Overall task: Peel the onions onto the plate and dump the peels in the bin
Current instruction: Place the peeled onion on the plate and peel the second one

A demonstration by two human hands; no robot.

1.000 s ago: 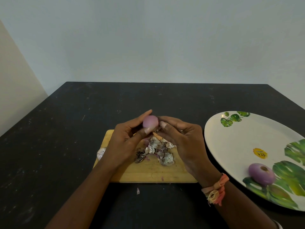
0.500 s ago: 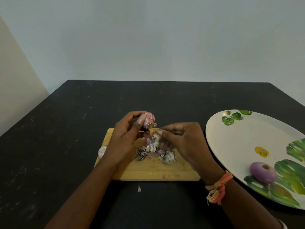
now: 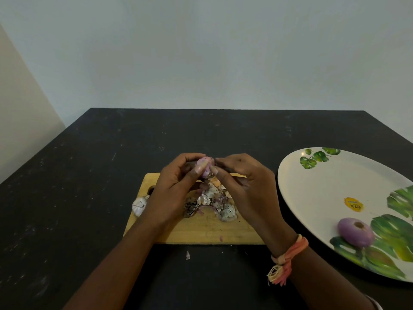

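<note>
The black table (image 3: 89, 198) had lots of bare room. Its far edge ran along the wall, and the whole back part and the left side were open. The near edge was out of view.

A wooden board (image 3: 201, 231) lay in the middle, near the person. A big white plate (image 3: 317, 191) with green leaves sat to the right of the board, apart from it by a thin strip of table. The plate ran off the right edge of the view.

The left hand (image 3: 176, 186) was curled around a small pink onion (image 3: 204, 167) and held it up above the back of the board. The right hand (image 3: 243, 186) met it there, its fingertips pinched narrow at the onion's side. The two hands hid much of the board's middle.

A pile of peels (image 3: 214, 202) lay on the board under the hands. One more onion (image 3: 139, 205), still in its skin, sat at the board's left edge, close to the left wrist. A tiny peel scrap (image 3: 188, 255) lay on the table just in front of the board.

A peeled purple onion (image 3: 355, 231) rested on the near part of the plate, beside a yellow sticker (image 3: 353, 204). A pink band (image 3: 288, 258) was tied on the right wrist.
</note>
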